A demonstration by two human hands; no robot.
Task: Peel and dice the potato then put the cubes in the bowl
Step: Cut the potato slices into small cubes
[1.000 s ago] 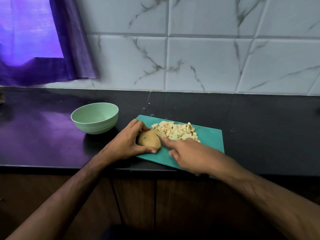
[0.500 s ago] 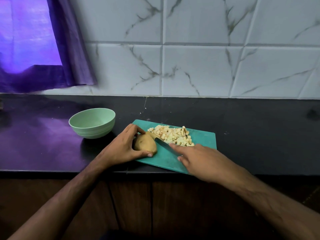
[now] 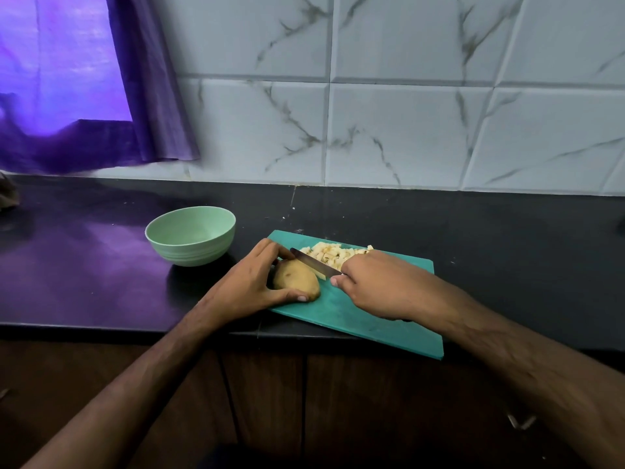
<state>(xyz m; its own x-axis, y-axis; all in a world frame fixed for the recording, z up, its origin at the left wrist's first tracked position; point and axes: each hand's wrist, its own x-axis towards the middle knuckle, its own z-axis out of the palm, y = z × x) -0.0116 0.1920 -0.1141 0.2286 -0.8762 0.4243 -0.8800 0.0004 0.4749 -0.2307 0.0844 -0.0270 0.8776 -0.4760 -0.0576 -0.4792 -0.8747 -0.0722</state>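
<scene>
Knife raised, smooth oval potato

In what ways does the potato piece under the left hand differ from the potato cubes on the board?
The potato piece is one large rounded chunk with brown skin; the potato cubes are many small pale bits. The left hand holds the piece, while the cubes lie loose in a heap beyond the knife. Both rest on the teal cutting board.

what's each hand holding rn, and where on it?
Left hand grips the potato on its left side, thumb along the near edge. Right hand holds the knife by its handle, which the hand hides; only the blade shows.
</scene>
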